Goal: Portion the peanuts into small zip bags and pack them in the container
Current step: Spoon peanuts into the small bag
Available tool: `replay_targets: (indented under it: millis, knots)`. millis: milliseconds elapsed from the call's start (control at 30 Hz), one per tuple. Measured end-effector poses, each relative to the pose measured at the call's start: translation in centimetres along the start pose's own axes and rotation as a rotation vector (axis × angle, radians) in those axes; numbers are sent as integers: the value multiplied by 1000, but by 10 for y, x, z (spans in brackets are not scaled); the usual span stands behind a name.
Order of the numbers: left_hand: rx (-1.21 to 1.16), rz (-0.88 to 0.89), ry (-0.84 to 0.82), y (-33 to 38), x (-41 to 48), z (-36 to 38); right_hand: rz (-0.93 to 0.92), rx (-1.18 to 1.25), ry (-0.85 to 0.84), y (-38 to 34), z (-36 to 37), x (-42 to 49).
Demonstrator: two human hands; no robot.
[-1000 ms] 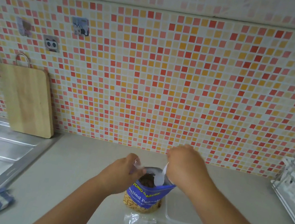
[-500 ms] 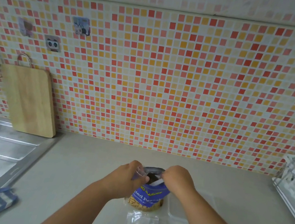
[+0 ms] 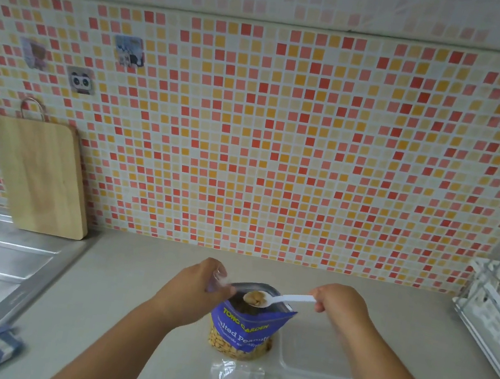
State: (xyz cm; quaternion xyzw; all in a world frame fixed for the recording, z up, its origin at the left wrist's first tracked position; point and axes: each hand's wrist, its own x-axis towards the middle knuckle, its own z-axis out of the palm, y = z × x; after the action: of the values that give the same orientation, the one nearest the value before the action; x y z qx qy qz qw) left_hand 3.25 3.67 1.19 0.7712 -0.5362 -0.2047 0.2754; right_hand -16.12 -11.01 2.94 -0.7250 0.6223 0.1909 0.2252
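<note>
spoon (image 3: 276, 299) now lifted, peanuts between hands

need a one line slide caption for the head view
Right hand lifts a white plastic spoon of peanuts from the blue peanut bag; left hand holds a small clear zip bag.

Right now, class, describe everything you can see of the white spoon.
The white spoon looks like thin plastic, with a slim handle and an oval bowl. It lies roughly level above the open mouth of the blue peanut bag, bowl pointing left, heaped with peanuts. The right hand pinches the handle's end. The left hand, holding a small clear bag, is close to the bowl without clearly touching it.
</note>
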Motion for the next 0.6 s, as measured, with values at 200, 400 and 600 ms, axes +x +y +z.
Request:
replay_targets:
  millis: [200,400,600]
  knots:
    - [212,97,-4,8,-2,4,44,170,74,5,-24,-24]
    - [235,107,-31,16,4,10,-28,311,226,-3,-27,-30]
    - [161,130,-9,28,8,23,-538,305,454,-24,-17,-64]
